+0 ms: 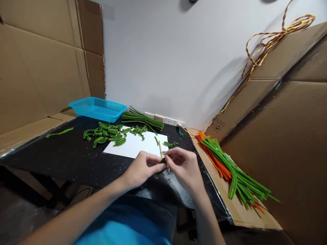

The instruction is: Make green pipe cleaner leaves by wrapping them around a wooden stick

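Note:
My left hand [143, 167] is closed in a pinch on a small dark green pipe-cleaner piece [162, 162] at the table's front. My right hand [186, 166] pinches at the same piece from the other side, its fingertips close to the left ones. The fingers cover much of the piece, so its shape is hard to tell. Just beyond the fingertips a thin wooden stick [160, 147] lies on a white sheet [127, 148]. One green looped leaf shape [169, 144] and a short green strip [156, 140] lie nearby.
Several green leaf shapes [116, 134] are heaped at the sheet's left. Behind stand a blue basket [98, 115] and a bundle of dark green pipe cleaners [143, 119]. Bright green [238, 173] and orange pipe cleaners [217, 162] lie on cardboard at right. A power strip [170, 121] lines the wall.

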`<action>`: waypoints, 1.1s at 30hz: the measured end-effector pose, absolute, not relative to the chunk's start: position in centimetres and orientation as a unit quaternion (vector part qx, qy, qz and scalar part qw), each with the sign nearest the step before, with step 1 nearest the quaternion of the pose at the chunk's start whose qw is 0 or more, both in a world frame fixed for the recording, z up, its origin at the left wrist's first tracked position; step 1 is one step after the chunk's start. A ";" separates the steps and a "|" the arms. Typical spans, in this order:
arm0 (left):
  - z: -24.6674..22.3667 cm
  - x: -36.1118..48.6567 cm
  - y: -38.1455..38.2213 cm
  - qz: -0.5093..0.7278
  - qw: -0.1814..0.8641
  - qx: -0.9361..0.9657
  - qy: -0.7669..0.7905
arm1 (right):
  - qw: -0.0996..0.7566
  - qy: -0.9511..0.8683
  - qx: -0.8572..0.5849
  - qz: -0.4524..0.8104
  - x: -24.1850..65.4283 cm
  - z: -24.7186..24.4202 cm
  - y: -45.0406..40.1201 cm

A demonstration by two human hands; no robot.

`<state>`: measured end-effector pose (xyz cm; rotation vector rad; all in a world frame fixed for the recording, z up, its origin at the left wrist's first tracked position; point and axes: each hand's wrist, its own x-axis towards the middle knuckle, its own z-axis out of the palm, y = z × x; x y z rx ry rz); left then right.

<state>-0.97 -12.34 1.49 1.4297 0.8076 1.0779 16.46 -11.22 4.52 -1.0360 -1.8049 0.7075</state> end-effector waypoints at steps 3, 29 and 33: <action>0.5 -2.0 -14.8 0.470 0.536 0.590 0.379 | 0.468 -0.699 -0.436 0.320 14.4 2.8 -13.3; -0.7 -5.1 -15.4 0.418 0.611 0.552 0.385 | 0.594 -0.521 -0.401 0.464 10.4 -2.0 -15.4; -0.9 -5.2 -15.4 0.443 0.613 0.534 0.378 | 0.597 -0.511 -0.407 0.465 10.4 -1.8 -15.7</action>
